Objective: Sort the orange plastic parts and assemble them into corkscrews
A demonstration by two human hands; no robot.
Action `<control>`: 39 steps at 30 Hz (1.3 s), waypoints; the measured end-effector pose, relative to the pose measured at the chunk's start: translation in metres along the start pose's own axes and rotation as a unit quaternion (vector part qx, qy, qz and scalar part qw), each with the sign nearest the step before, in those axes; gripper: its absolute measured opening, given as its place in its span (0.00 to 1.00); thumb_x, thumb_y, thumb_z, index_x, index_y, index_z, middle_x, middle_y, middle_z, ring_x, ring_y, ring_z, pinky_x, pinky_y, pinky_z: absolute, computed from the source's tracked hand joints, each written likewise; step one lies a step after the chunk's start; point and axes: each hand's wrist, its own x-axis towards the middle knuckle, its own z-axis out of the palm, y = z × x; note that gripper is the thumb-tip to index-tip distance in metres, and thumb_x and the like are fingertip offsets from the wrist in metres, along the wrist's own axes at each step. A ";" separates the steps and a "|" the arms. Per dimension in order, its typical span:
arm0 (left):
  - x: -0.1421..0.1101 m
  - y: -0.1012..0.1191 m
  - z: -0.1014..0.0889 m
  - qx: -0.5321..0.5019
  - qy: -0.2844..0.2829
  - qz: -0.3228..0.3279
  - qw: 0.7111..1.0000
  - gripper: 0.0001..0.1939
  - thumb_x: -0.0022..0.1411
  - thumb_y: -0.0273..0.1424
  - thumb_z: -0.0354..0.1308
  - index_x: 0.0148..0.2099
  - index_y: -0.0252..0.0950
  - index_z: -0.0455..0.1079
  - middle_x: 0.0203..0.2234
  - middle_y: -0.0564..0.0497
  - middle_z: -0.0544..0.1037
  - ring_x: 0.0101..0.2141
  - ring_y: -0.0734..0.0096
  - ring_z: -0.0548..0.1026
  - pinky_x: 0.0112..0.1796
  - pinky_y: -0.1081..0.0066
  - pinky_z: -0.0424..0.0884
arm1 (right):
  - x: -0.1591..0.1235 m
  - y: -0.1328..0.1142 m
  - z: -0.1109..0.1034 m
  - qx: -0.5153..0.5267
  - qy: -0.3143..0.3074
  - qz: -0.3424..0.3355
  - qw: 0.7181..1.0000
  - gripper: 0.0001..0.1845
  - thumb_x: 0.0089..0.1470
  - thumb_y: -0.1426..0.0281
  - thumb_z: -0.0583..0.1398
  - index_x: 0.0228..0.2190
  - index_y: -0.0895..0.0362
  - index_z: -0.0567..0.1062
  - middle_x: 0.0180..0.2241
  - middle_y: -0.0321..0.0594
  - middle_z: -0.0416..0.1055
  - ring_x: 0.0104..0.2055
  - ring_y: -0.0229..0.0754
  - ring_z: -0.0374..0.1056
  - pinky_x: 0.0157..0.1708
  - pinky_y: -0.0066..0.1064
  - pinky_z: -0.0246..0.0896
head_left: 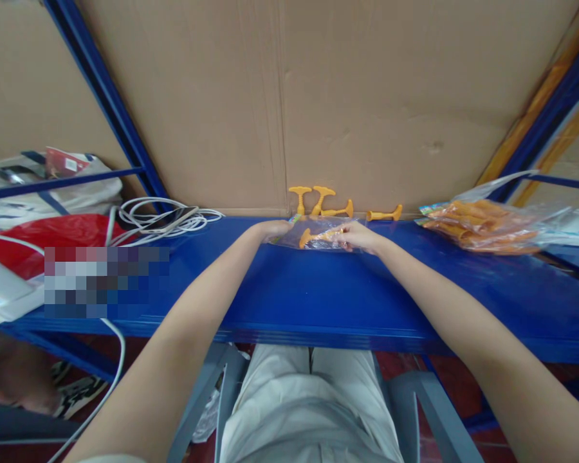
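In the centre of the frame, a clear plastic bag (321,226) is held at the blue worktop (294,289). The left hand (276,229) has its grip closed on the bag's left end; the right hand (359,236) has its grip clamped on an orange T-handled piece (305,238), inside or atop, unclear. Bagged orange items (482,225) lie at right.

Blue tabletop (309,292): stretching from side to side
Back edge: four yellow pieces (385,215) are lying there, three bunching together
Right end: a bulging clear bag (485,225) is resting
Left end: white cable (171,222) is coiling
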 end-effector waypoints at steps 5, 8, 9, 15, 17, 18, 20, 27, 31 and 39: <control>-0.008 0.006 -0.006 -0.048 -0.066 -0.085 0.993 0.05 0.60 0.29 0.59 0.36 0.38 0.76 0.29 0.49 0.84 0.32 0.67 0.80 0.34 0.72 0.75 | 0.005 0.000 0.011 0.001 0.023 -0.006 1.000 0.13 0.51 0.63 0.67 0.24 0.60 0.76 0.13 0.30 0.59 0.15 0.29 0.47 0.14 0.24 0.39; -0.006 -0.002 -0.011 -0.053 -0.054 -0.061 0.995 0.05 0.61 0.29 0.59 0.37 0.38 0.76 0.32 0.50 0.84 0.34 0.68 0.80 0.37 0.73 0.74 | 0.006 -0.002 0.012 0.043 -0.020 -0.001 0.999 0.08 0.49 0.67 0.68 0.26 0.58 0.76 0.15 0.30 0.61 0.17 0.30 0.50 0.15 0.23 0.45; -0.004 -0.005 -0.012 -0.051 -0.051 -0.053 0.996 0.05 0.61 0.29 0.58 0.37 0.38 0.76 0.32 0.50 0.83 0.34 0.69 0.80 0.37 0.74 0.74 | 0.006 -0.002 0.012 0.064 -0.038 0.003 0.997 0.06 0.49 0.69 0.68 0.27 0.58 0.77 0.17 0.31 0.63 0.19 0.31 0.52 0.17 0.23 0.48; 0.006 -0.019 -0.014 0.005 -0.010 -0.023 1.000 0.07 0.62 0.30 0.58 0.40 0.37 0.76 0.32 0.52 0.82 0.33 0.70 0.78 0.34 0.76 0.72 | 0.007 -0.008 0.015 0.149 -0.062 0.015 0.987 0.09 0.51 0.76 0.65 0.36 0.55 0.79 0.33 0.38 0.77 0.29 0.33 0.67 0.29 0.23 0.64; 0.008 -0.020 -0.013 0.039 0.041 -0.002 0.998 0.07 0.61 0.29 0.58 0.41 0.35 0.76 0.33 0.50 0.82 0.33 0.70 0.78 0.32 0.77 0.71 | 0.007 -0.009 0.017 0.136 -0.045 0.010 0.990 0.10 0.52 0.76 0.65 0.38 0.56 0.80 0.34 0.39 0.76 0.30 0.33 0.68 0.29 0.22 0.65; 0.009 -0.020 -0.012 0.053 0.071 0.002 0.996 0.08 0.61 0.28 0.59 0.42 0.34 0.76 0.33 0.49 0.82 0.34 0.70 0.78 0.31 0.78 0.70 | 0.007 -0.008 0.018 0.127 -0.037 0.009 0.991 0.10 0.52 0.76 0.65 0.39 0.57 0.80 0.34 0.39 0.76 0.30 0.33 0.68 0.29 0.22 0.65; 0.009 -0.019 -0.010 0.068 0.126 -0.003 0.990 0.14 0.61 0.29 0.61 0.49 0.32 0.75 0.36 0.47 0.82 0.35 0.69 0.78 0.30 0.78 0.69 | 0.008 -0.007 0.017 0.114 -0.023 0.005 0.993 0.10 0.53 0.76 0.65 0.39 0.57 0.80 0.35 0.40 0.77 0.31 0.33 0.68 0.29 0.22 0.66; 0.002 -0.021 -0.019 -0.029 0.157 -0.009 0.987 0.33 0.55 0.21 0.62 0.64 0.34 0.66 0.32 0.50 0.81 0.30 0.72 0.78 0.32 0.76 0.73 | 0.008 -0.003 0.010 0.126 0.014 0.021 0.992 0.09 0.53 0.77 0.65 0.38 0.56 0.79 0.39 0.42 0.77 0.34 0.35 0.71 0.34 0.26 0.70; -0.001 -0.026 -0.023 -0.089 0.070 0.017 0.993 0.32 0.54 0.18 0.60 0.61 0.38 0.70 0.28 0.54 0.80 0.25 0.76 0.75 0.32 0.75 0.74 | 0.006 -0.004 0.004 0.127 0.033 0.027 0.991 0.08 0.52 0.77 0.67 0.36 0.57 0.79 0.39 0.41 0.77 0.34 0.35 0.72 0.36 0.28 0.71; 0.007 -0.024 -0.003 -0.137 0.051 0.001 0.989 0.24 0.53 0.14 0.59 0.52 0.32 0.78 0.25 0.51 0.80 0.23 0.77 0.73 0.27 0.76 0.74 | 0.007 -0.001 -0.002 0.132 0.018 0.024 0.991 0.12 0.50 0.78 0.68 0.39 0.57 0.80 0.36 0.40 0.78 0.30 0.33 0.71 0.31 0.23 0.67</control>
